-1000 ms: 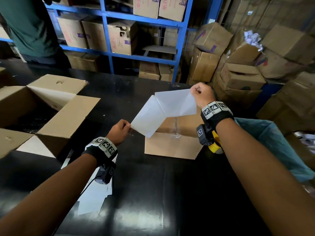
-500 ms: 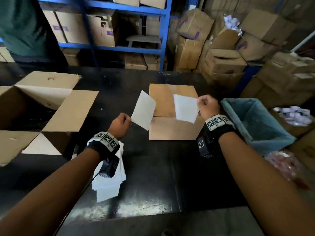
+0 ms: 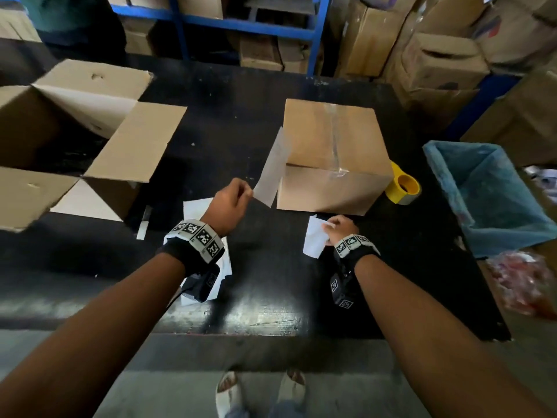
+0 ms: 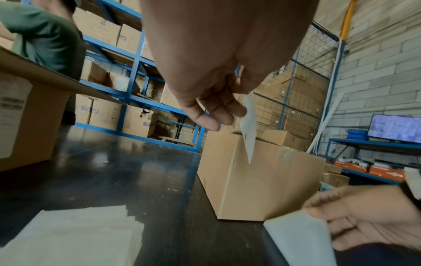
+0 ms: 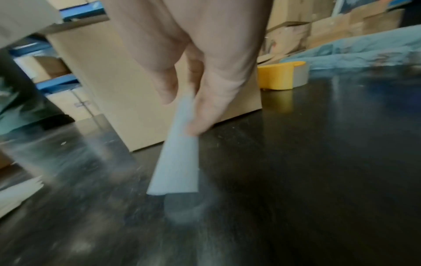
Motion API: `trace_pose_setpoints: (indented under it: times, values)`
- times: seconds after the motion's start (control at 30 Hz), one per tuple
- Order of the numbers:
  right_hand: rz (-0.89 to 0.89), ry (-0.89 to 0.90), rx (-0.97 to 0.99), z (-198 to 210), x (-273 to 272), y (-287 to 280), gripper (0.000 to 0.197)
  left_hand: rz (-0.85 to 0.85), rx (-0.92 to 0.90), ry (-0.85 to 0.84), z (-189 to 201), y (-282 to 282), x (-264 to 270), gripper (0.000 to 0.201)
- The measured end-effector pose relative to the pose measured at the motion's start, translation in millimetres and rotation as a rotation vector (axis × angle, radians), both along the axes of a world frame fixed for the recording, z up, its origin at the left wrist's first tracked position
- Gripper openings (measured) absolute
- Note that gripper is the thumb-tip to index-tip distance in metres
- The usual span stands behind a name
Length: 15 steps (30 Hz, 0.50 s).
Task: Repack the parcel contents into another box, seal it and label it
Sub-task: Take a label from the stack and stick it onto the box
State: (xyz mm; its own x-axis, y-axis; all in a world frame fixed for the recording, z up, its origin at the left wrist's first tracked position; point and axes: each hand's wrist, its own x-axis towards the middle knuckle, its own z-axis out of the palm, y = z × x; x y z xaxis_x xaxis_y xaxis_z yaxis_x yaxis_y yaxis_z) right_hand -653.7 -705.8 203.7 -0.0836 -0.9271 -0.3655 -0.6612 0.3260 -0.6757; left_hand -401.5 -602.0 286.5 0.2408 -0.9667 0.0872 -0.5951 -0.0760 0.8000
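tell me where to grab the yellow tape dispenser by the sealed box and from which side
Take the tape dispenser by its yellow body, coming from above and from the right. It lies close against the sealed box's right side, so the left is blocked. The grey roll faces the blue-lined bin. The right hand is nearest but holds a white sheet.

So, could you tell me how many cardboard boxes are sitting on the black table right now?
2. The taped-shut box stands mid-table, ahead of the right hand. The open box, flaps spread, is on the table's left side. Many more boxes are stacked on shelves and floor behind, off the table.
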Motion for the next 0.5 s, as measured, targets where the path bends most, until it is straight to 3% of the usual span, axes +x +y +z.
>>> trace_pose_setpoints:
  times: [0.1, 0.2, 0.37, 0.5]
  values:
    - [0.145, 0.144, -0.110, 5.9, 4.2, -4.8, 0.030, -0.029, -0.020, -0.068, -2.3, 3.1, -6.5, 0.009]
    - [0.216, 0.059, -0.258, 33.3, 17.6, -11.2, 0.024, -0.063, -0.034, -0.124, -2.8, 1.4, -13.4, 0.007]
    - [0.145, -0.245, -0.291, 101.4, 56.1, -12.5, 0.045, -0.107, -0.038, -0.137, 1.3, -5.0, -24.3, 0.005]
    - [0.236, -0.121, -0.352, 124.2, 71.1, -8.2, 0.034, -0.135, -0.042, -0.168, 4.9, -8.7, -29.1, 0.012]
